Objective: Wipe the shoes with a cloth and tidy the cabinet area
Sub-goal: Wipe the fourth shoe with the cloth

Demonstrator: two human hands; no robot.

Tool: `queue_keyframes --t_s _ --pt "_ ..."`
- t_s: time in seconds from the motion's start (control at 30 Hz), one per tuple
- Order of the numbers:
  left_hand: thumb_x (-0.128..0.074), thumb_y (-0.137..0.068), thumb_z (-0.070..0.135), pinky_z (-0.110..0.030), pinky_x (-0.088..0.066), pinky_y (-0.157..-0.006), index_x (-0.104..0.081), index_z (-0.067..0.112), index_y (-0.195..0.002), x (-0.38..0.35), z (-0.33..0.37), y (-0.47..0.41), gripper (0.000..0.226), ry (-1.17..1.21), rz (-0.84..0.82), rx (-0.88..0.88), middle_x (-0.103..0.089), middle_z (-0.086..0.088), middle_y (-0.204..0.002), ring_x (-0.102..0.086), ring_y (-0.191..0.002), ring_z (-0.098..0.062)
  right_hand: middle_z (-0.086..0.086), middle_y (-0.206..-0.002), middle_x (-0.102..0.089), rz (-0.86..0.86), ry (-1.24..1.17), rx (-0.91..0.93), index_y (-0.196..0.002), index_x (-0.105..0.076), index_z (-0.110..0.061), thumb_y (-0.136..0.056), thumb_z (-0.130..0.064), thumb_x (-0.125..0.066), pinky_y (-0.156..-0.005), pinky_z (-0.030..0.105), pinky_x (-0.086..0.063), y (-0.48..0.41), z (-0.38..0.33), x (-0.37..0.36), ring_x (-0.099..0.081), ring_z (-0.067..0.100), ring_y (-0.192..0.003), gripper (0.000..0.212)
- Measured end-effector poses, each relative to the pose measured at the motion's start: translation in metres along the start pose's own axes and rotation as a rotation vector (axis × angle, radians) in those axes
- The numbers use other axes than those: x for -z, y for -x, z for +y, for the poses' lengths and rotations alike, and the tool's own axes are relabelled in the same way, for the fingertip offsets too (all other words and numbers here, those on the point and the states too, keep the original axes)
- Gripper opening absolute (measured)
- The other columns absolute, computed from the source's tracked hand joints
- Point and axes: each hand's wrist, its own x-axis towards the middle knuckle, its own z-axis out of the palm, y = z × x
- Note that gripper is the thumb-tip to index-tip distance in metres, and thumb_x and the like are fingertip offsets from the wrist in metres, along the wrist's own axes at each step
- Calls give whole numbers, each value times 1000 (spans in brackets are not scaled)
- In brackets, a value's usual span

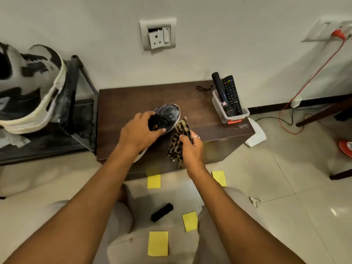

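I'm mid-wipe: left hand (139,132) grips the shoe (169,113), right hand (190,149) pinches the cloth (179,133); next I'd rub the toe.

Grey shoe (169,113); striped cloth (180,132) perhaps touching.

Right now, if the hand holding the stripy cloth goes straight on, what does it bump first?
Probably the dark shoe with the dusty grey toe. The right hand points forward and left, and its brown-and-black striped cloth is right beside that shoe, though depth is unclear.
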Motion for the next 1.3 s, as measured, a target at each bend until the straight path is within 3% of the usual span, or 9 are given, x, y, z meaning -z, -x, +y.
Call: queue_keyframes --t_s 0.2,0.33,0.47,0.6,0.77,0.87,0.97,1.13,1.3 --pt "-66 -85 58 -46 -46 -92 -59 28 -125 3 -7 -20 50 -30 -5 16 -56 -3 -120 -52 -116 -36 0 -115 -72 -52 50 67 -133 -66 -25 -99 -20 -58 -77 21 -58 -16 0 -13 -69 3 -94 35" --pt "-67 -89 49 -40 -35 -89 -59 26 -114 0 -14 -27 35 159 -52 75 -44 1 -111 -38 -117 -27 -4 -125 -62 -68 205 212 -135 -65 -24 -101 -23 -60 -76 1 -44 -23 1 -17 -58 -18 -94 34" --pt "-60 -98 46 -42 -31 -95 -56 28 -112 -4 -18 -30 24 392 -154 197 -38 4 -118 -29 -114 -20 -5 -123 -56 -131 353 309 -132 -66 -17 -100 -24 -63 -78 -4 -37 -29 3 -24 -52 -17 -98 33" --pt "-55 -101 37 -39 -31 -99 -54 29 -118 -6 -19 -34 18 415 -153 199 -36 5 -119 -31 -115 -20 -7 -120 -52 -170 368 342 -125 -71 -12 -97 -16 -65 -83 1 -39 -19 11 -45 -55 -5 -99 29" --pt "-56 -101 36 -35 -31 -98 -56 29 -124 -9 -22 -36 24 443 -125 213 -38 7 -119 -34 -115 -18 -2 -116 -56 -321 502 570 -120 -72 -3 -93 -6 -64 -96 25 -50 10 20 -51 -59 12 -107 27" --pt "-55 -102 34 -34 -31 -97 -55 30 -121 -10 -22 -37 19 444 -140 211 -36 7 -120 -33 -115 -19 -9 -114 -58 -220 594 651 -117 -71 -3 -92 -1 -63 -98 25 -50 -23 15 -47 -58 7 -109 27" --pt "-55 -101 32 -36 -33 -101 -56 32 -117 -8 -23 -37 16 461 -137 218 -38 7 -121 -37 -119 -21 1 -117 -58 -149 646 632 -116 -72 -3 -92 -3 -61 -97 34 -53 -26 13 -52 -60 21 -110 26" --pt "-59 -99 32 -40 -37 -108 -58 35 -110 -8 -23 -37 11 508 -114 246 -44 6 -123 -43 -124 -24 9 -118 -61 -472 815 913 -119 -73 -5 -91 -5 -57 -91 37 -54 -4 14 -44 -62 29 -105 32" --pt "-59 -100 30 -42 -38 -109 -57 34 -110 -7 -23 -37 12 534 -121 255 -42 5 -123 -42 -125 -26 8 -115 -62 -212 820 813 -112 -74 -4 -88 3 -60 -83 45 -57 -32 3 -46 -63 28 -100 29"
